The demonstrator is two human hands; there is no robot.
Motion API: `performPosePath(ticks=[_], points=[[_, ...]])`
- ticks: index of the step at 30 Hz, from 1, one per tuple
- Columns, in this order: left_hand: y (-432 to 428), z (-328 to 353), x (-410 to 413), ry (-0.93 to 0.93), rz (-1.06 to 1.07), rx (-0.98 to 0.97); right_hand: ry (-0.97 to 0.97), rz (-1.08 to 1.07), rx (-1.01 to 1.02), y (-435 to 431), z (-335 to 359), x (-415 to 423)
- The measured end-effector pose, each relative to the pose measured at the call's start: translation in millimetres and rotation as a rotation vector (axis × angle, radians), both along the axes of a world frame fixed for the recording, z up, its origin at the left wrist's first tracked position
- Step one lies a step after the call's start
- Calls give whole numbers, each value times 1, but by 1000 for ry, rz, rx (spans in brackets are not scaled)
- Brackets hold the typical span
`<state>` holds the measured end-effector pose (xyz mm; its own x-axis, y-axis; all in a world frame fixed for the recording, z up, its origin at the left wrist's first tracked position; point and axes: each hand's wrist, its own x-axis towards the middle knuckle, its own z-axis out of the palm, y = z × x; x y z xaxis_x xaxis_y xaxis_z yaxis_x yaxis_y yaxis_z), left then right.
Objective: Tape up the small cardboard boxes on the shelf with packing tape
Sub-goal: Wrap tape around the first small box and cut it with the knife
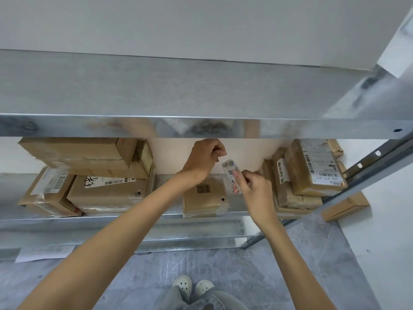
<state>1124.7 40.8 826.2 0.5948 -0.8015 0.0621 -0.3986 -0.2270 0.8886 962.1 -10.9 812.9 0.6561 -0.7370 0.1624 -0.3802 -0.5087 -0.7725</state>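
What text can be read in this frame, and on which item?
"500 E72 071": label on the top right box.
Black handwriting, left box label: illegible.
Barcode, middle box: digits unreadable.
All other label print: too small or blurred.

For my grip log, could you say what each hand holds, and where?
The right hand pinches a clear tape strip near its lower end; the left hand is curled, hold unclear.
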Motion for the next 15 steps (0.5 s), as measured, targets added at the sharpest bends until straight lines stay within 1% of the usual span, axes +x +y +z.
performPosePath(ticks=[3,5,7,10,13,15], points=[[-8,3,3,-62,-73,-2,-20,-3,59,2,5,-1],[-15,3,4,-55,-101,-19,-39,-66,117,7,8,1],[-21,1,8,-22,-105,-41,-29,-105,219,9,9,3],[-29,-6,17,7,-115,-20,-21,17,444,11,10,1],[-34,-16,21,21,-131,32,66,181,681,9,15,-10],[-37,-20,23,27,-145,52,98,166,814,7,17,-16]])
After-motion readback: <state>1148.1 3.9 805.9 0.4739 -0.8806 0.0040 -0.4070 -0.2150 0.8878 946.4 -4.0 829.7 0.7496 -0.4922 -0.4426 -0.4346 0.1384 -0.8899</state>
